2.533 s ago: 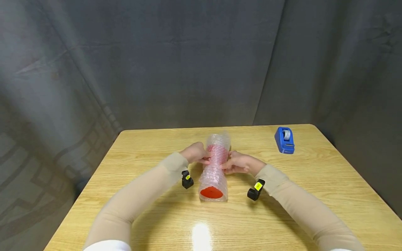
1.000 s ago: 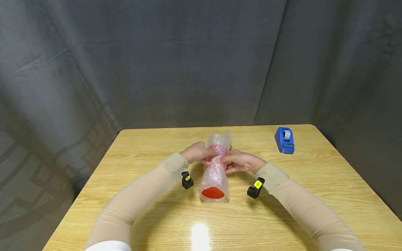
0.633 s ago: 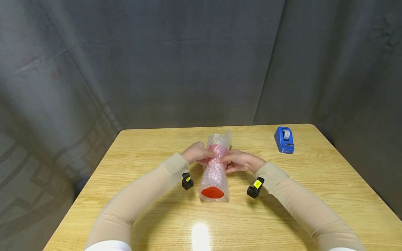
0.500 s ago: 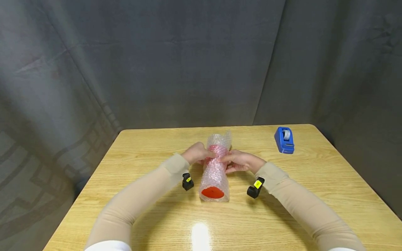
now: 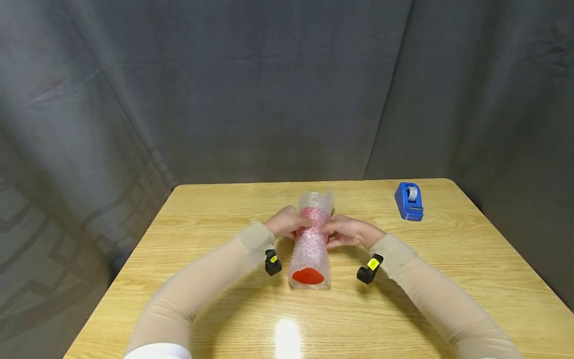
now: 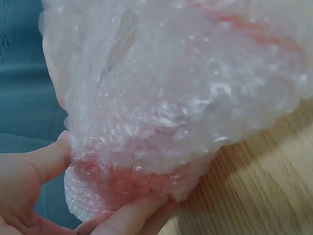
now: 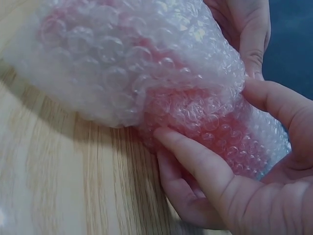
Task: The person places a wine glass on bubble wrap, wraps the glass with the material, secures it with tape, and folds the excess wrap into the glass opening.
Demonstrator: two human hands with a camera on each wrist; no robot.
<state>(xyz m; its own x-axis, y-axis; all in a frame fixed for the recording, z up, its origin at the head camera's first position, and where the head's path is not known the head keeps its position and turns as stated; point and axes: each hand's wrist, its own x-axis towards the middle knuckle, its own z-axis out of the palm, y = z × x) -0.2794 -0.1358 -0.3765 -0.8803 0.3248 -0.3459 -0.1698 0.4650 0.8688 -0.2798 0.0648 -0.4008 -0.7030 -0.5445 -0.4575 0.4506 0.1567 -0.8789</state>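
A bubble-wrapped bundle (image 5: 310,253) lies on the wooden table, pinched in at the middle and flared at the near end. Through that near end shows a flat, round red face (image 5: 308,276); pink-red also shows through the wrap farther up. My left hand (image 5: 285,222) grips the narrow middle from the left, thumb on top and fingers down the side. From the right, my right hand (image 5: 351,232) holds the same stretch, its thumb close to the left one. In the right wrist view, fingers press the bubble wrap (image 7: 112,63) low on its side.
A blue tape dispenser (image 5: 409,202) with a roll of clear tape stands at the back right of the table (image 5: 224,319). Dark grey curtains (image 5: 269,89) hang behind and at both sides. A small black camera sits on each wrist.
Since the oldest frame, my right hand has shifted slightly up the bundle, its thumb now over the top of the waist. Both hands keep their grip; the whole view shifts a little.
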